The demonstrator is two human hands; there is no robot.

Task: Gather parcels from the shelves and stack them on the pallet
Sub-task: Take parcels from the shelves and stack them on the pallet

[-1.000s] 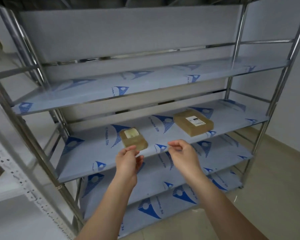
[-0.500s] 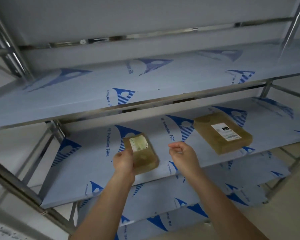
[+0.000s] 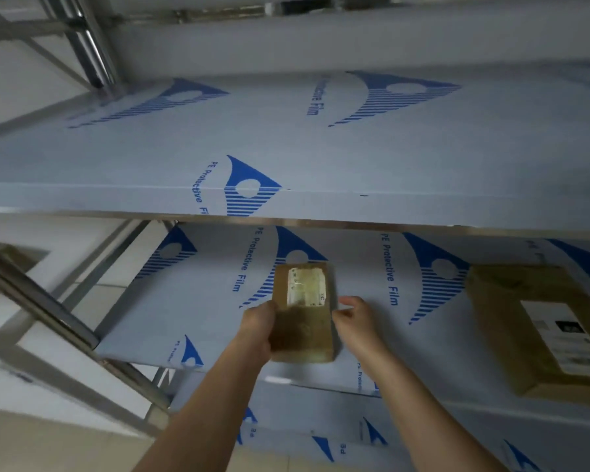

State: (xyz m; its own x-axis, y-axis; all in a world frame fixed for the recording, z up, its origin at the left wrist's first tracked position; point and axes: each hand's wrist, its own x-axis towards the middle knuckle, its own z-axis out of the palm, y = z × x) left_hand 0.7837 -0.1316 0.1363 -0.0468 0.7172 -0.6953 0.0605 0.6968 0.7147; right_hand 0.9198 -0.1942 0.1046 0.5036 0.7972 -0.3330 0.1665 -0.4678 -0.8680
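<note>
small parcel [image 3: 304, 311] on shelf [image 3: 191, 311], left hand [image 3: 258, 327] gripping

A metal shelving rack [image 3: 92, 338] fills the view, its boards wrapped in pale blue-white protective film printed with blue sail-shaped logos and the words "PE Protective Film". The upper shelf [image 3: 321, 148] spans the whole width, and the middle shelf [image 3: 191, 311] sits below it, with a lower shelf [image 3: 423, 434] visible beneath. Shiny steel uprights [image 3: 92, 46] and diagonal braces stand at the left. Behind the rack a plain white wall [image 3: 21, 83] shows. At the bottom left lies a light tiled floor [image 3: 48, 444]. The light is soft and even, somewhat cool.
</note>
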